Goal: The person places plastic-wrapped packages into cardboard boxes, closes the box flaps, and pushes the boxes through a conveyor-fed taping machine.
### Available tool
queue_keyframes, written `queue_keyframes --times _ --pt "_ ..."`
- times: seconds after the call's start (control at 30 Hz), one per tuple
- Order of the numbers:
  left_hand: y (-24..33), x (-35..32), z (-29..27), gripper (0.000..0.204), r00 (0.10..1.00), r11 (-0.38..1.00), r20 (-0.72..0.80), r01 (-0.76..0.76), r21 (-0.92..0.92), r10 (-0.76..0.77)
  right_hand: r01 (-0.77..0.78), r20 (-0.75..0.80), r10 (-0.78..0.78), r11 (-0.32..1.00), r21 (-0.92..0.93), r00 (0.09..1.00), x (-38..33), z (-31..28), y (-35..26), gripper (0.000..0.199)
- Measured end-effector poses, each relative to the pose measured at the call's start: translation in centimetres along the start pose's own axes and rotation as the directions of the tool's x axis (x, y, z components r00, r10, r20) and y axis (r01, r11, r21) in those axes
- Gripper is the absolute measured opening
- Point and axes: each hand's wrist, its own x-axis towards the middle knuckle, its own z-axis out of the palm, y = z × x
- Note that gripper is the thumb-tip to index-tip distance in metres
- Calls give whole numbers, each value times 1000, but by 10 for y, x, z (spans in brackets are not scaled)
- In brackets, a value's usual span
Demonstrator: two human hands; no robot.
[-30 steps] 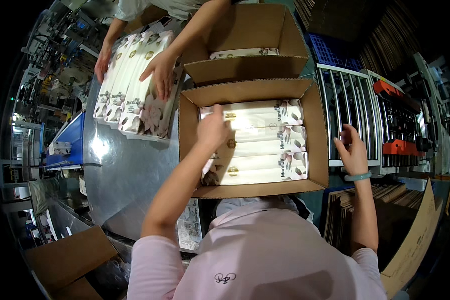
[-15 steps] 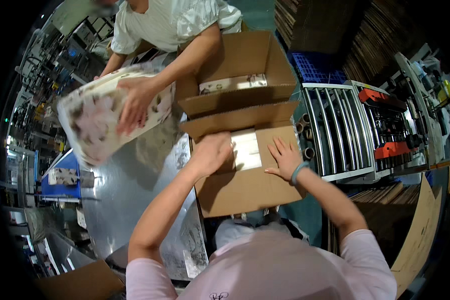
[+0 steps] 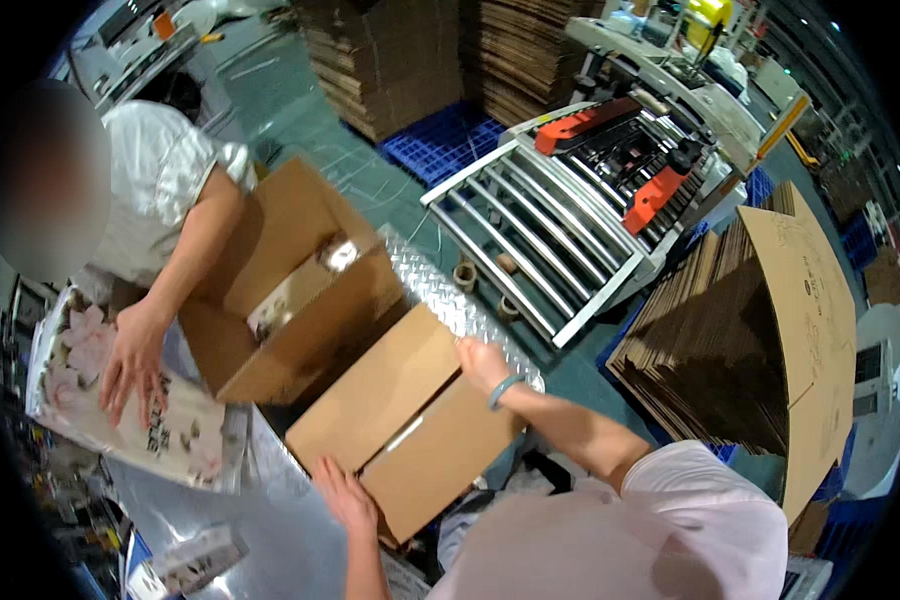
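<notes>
A cardboard box [image 3: 375, 395] stands in front of me, its top flaps folded down. Through a narrow gap between the flaps shows a strip of white contents [image 3: 406, 433]. My left hand [image 3: 346, 496] rests on the box's left end, fingers stretched out against the cardboard. At the right end, my right hand [image 3: 485, 364], with a bluish bracelet at the wrist, has its fingers curled over the flap's edge. Beyond stands a second, open cardboard box [image 3: 300, 350] with a floral-printed pack [image 3: 288, 300] inside.
At the left, a co-worker's hand [image 3: 138, 355] lies on floral-printed packs [image 3: 75, 385] over a metal table [image 3: 295, 530]. A roller conveyor [image 3: 530, 235] with red-orange parts stands at the far right. Flat cardboard stacks [image 3: 695, 345] and a blue pallet [image 3: 440, 145] are on the floor.
My view has swung right. The near box's raised flap is down, covering most of the white contents. My hands have moved from inside the box to its ends. The co-worker's floral packs are lower.
</notes>
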Motion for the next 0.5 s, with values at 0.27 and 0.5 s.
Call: queue_keyframes --times 0.27,0.5 --pt "106 14 36 54 872 866 -31 481 -135 -489 126 148 -138 988 88 979 81 -116 -30 27" --pt "279 146 167 58 824 203 282 424 -883 -492 316 117 -294 858 -405 948 294 -263 56 26"
